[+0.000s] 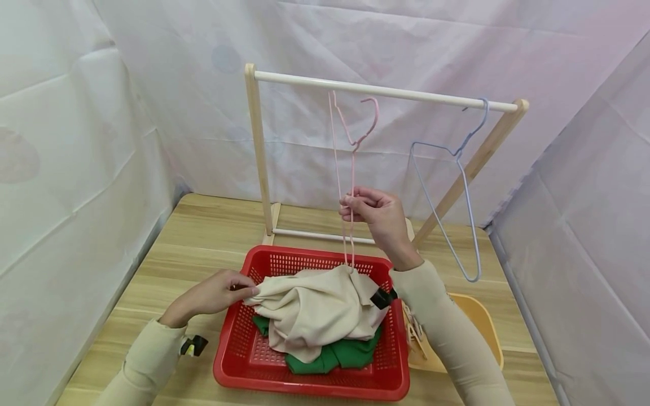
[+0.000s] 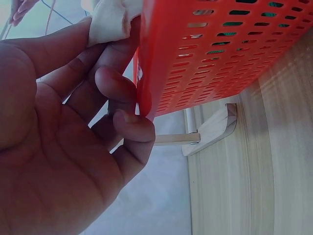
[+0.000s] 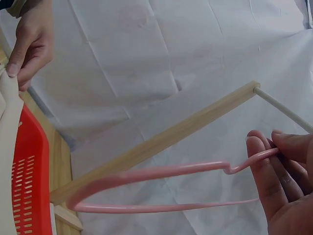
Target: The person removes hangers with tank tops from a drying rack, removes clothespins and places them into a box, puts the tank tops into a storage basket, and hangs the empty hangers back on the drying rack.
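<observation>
A cream garment (image 1: 325, 307) lies crumpled in a red basket (image 1: 284, 385), on top of a green cloth (image 1: 350, 354). My left hand (image 1: 218, 293) pinches the garment's left edge between thumb and fingers, over the basket's left rim; the left wrist view shows a fold of cream fabric (image 2: 110, 24) at the fingertips. Above the basket, my right hand (image 1: 380, 217) pinches a pink clothes hanger (image 1: 352, 175) by its side. The hanger stands on end, hook upward, and its lower end reaches down to the garment. Its rounded corner (image 3: 80, 198) shows in the right wrist view.
Behind the basket stands a rack with wooden legs (image 1: 259, 152) and a white rail (image 1: 386, 90). A blue hanger (image 1: 472, 220) hangs at its right end. A yellow tray (image 1: 482, 316) with clothespins (image 1: 413, 332) sits to the right, partly behind my right arm.
</observation>
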`<state>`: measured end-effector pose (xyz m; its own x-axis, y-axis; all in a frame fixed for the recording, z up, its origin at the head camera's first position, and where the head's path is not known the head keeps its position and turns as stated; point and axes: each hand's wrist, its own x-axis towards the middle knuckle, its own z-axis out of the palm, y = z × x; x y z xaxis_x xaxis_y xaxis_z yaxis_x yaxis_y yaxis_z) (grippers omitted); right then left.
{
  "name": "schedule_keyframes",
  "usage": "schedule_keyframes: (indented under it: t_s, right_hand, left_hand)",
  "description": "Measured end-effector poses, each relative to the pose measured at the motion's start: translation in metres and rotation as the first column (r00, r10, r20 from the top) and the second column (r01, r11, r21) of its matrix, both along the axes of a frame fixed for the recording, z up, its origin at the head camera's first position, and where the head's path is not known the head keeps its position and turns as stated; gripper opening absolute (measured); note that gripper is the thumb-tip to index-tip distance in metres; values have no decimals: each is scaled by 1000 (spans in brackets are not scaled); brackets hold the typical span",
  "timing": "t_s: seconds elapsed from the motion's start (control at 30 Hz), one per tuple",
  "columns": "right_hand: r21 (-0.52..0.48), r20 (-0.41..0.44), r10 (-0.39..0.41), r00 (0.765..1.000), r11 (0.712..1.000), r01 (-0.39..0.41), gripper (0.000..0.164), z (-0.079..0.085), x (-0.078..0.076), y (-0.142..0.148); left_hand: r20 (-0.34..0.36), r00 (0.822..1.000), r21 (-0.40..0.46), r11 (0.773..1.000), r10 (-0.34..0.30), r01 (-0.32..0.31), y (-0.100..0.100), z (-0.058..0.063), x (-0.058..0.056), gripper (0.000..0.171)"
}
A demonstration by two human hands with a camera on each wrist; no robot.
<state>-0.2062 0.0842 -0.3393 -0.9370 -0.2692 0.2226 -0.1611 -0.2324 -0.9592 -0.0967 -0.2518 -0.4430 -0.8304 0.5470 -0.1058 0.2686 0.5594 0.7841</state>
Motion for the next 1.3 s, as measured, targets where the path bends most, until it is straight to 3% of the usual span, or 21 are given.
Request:
schedule_keyframes:
  t_s: [0.37, 0.8, 1.3]
  right_hand:
    - [-26, 41, -6, 999, 1000, 7, 11, 14, -2, -2]
    - [-65, 18, -23, 1000, 998, 24, 8, 26, -5, 1]
    - [-43, 34, -39, 999, 998, 41, 8, 34, -7, 4]
  left_hand:
    - [21, 1000, 12, 1000, 13, -13, 2, -1, 0, 16]
    - [66, 998, 43, 999, 18, -21, 3, -5, -1, 15]
    - [66, 998, 44, 999, 21, -24, 4, -6, 0, 15]
